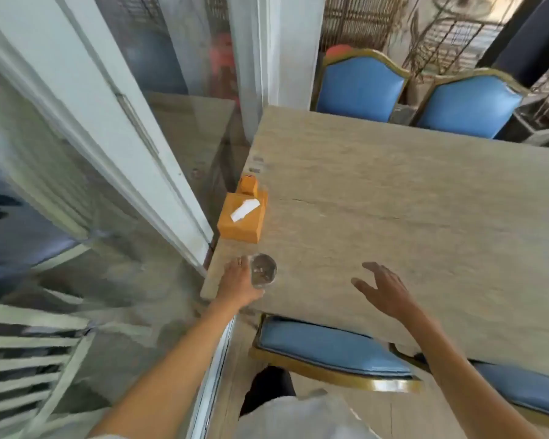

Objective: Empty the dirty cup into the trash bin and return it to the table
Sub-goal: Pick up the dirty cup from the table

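Two bare hands were over the table [409, 191], the left hand [240, 280] wrapped around the cup [263, 270] at the near left corner.

The clear cup stood upright on the tabletop just near of the orange tissue box [243, 218], and dark residue seemed to show in its bottom, though blur made that uncertain. No trash bin was visible, so whether the cup was about to be carried off or had just been set back could not be settled; judging by the residue, the emptying probably remained to be done. The left hand's fingers curled around the cup's left side, touching the wall. The right hand [385, 289] hovered well to the right, fingers spread, holding nothing above the bare tabletop.
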Demonstrator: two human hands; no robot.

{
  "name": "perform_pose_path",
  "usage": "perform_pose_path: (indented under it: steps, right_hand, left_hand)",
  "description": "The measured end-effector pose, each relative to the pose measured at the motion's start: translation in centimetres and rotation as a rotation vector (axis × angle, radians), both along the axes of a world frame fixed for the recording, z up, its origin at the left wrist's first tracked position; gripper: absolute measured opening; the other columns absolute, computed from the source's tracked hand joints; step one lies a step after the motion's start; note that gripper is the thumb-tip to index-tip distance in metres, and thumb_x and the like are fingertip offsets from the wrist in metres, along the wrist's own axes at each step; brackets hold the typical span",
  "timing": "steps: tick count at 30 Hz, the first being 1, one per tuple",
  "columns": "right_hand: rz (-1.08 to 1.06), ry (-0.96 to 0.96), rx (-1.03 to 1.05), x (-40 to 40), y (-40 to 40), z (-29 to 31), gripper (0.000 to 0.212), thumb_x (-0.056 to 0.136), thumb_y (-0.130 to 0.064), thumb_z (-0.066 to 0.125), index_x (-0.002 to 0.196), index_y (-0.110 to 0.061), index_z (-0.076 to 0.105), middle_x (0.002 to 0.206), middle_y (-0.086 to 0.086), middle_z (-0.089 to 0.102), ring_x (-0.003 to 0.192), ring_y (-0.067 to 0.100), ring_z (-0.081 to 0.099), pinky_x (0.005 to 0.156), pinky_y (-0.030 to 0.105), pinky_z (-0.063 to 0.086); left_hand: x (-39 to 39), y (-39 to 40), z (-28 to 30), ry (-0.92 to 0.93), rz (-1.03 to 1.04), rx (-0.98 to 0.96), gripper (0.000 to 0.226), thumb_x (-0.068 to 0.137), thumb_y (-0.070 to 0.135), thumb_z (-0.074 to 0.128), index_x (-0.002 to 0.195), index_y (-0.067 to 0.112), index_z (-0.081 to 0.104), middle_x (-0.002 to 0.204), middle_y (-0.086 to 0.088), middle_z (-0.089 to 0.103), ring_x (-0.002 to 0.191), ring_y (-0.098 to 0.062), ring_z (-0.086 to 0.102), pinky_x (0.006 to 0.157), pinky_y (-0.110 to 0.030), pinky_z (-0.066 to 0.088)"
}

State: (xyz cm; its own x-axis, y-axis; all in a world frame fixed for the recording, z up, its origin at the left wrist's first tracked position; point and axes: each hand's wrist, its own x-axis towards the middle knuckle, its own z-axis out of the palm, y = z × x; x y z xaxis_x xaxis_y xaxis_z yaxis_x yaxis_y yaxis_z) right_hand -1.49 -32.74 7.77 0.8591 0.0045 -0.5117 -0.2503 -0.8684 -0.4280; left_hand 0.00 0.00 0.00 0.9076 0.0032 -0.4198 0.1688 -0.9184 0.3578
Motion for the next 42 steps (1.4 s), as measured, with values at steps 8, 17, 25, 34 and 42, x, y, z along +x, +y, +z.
perform_pose_path:
  steps: [8, 17, 25, 34, 42]
  right_hand:
    - [-0.212, 0.058, 0.008, 0.7, 1.1, -1.2, 0.058, 0.102, -0.042, 0.061, 0.148, -0.010, 0.049, 0.150, 0.013, 0.056, 0.137, 0.031, 0.053, 0.108, 0.038, 0.040]
    - [-0.317, 0.076, 0.042, -1.1, 1.3, -1.2, 0.059, 0.102, -0.043, 0.060, 0.150, -0.012, 0.047, 0.153, 0.011, 0.054, 0.140, 0.030, 0.050, 0.112, 0.041, 0.039]
    - [-0.439, -0.002, 0.222, -3.4, 0.6, 0.9, 0.057, 0.102, -0.045, 0.060, 0.150, -0.016, 0.049, 0.153, 0.008, 0.054, 0.140, 0.028, 0.052, 0.117, 0.045, 0.043]
    - [-0.746, -0.093, 0.746, -8.0, -3.0, 2.2, 0.037, 0.107, -0.036, 0.054, 0.130, -0.010, 0.066, 0.128, 0.011, 0.070, 0.122, 0.028, 0.067, 0.098, 0.035, 0.057]
    - [-1.086, 0.022, 1.234, -17.8, -10.9, 3.0, 0.072, 0.106, -0.063, 0.031, 0.129, -0.006, 0.070, 0.119, 0.019, 0.077, 0.104, 0.029, 0.074, 0.086, 0.042, 0.060]
  left_hand:
    - [4.4, -0.6, -4.2, 0.050, -0.072, 0.075, 0.120, 0.056, 0.049, 0.091, 0.151, 0.020, 0.022, 0.149, -0.010, 0.030, 0.135, -0.033, 0.034, 0.101, -0.049, 0.047]
    - [4.7, -0.7, -5.2, 0.000, -0.169, 0.099, 0.114, 0.052, 0.049, 0.093, 0.144, 0.020, 0.032, 0.140, -0.013, 0.039, 0.124, -0.031, 0.042, 0.093, -0.040, 0.050]
    - [3.7, -4.1, 0.5, -0.017, -0.320, -0.140, 0.108, 0.050, 0.052, 0.087, 0.142, 0.025, 0.035, 0.128, -0.004, 0.040, 0.121, -0.024, 0.041, 0.097, -0.037, 0.046]
    - [-1.9, -14.6, 8.8, -0.211, -0.566, -0.376, 0.108, 0.056, 0.055, 0.081, 0.148, 0.032, 0.029, 0.136, 0.005, 0.036, 0.126, -0.013, 0.035, 0.102, -0.027, 0.039]
    - [-10.0, -27.4, 13.5, -0.221, -0.817, -0.450, 0.112, 0.054, 0.061, 0.082, 0.149, 0.034, 0.029, 0.137, 0.008, 0.037, 0.126, -0.012, 0.036, 0.102, -0.026, 0.040]
